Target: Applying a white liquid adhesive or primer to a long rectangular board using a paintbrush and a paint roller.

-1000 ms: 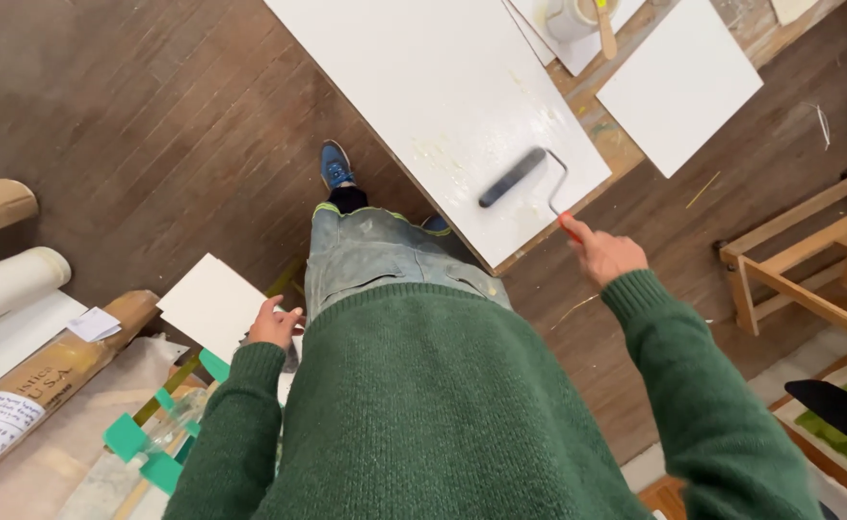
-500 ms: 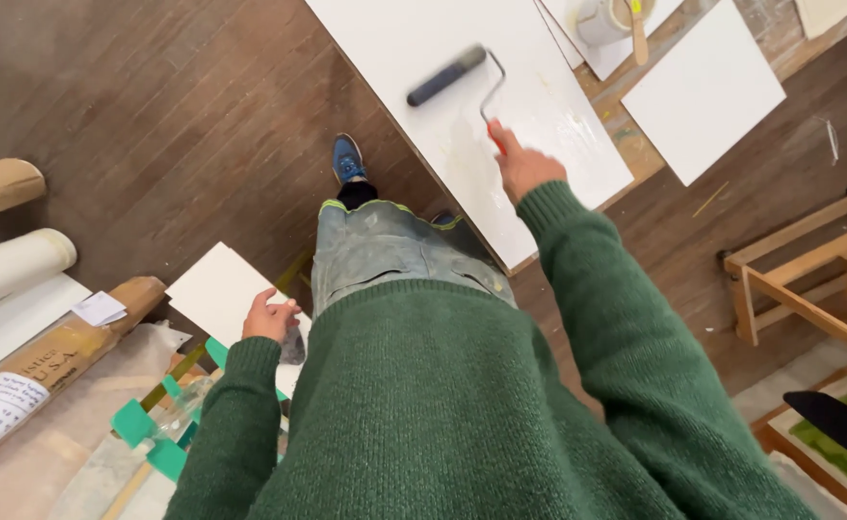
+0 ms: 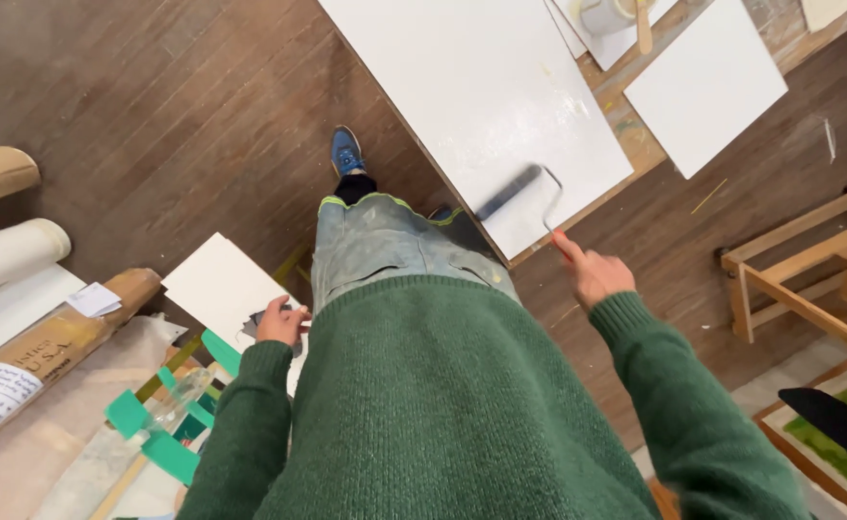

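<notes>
Right hand: the right hand [image 3: 597,274] is closed around the handle of a paint roller [image 3: 510,193], arm stretched forward in a green sleeve.
Roller position: its sleeve lies on the near corner of the large white panel [image 3: 471,87], tilted across the panel's length, close to the near edge.
Panel: it lies flat on the wooden table [image 3: 635,144]; the surface near the roller looks wet and slightly streaked, the far part more even.
Left hand: the left hand [image 3: 282,320] is curled around the edge of a small white board [image 3: 219,287] held low beside the hip; a dark patch shows by the fingers, what it is I cannot tell.
Doing the stroke well: keep the sleeve flat so both ends press alike, and ease the pressure near the edge, where paint is likely to bead and run over.
Overlap: I judge that long passes overlapping the streaked patch would even it out.
Stance: one blue shoe [image 3: 345,151] stands close under the table edge, which keeps the reach short.
Nearby: a second white panel [image 3: 707,82] and a paint pot [image 3: 604,14] with a stick sit further along the table, clear of the roller's path.
Floor side: paper rolls [image 3: 9,255] and a wooden frame [image 3: 808,279] lie well apart from the work.
</notes>
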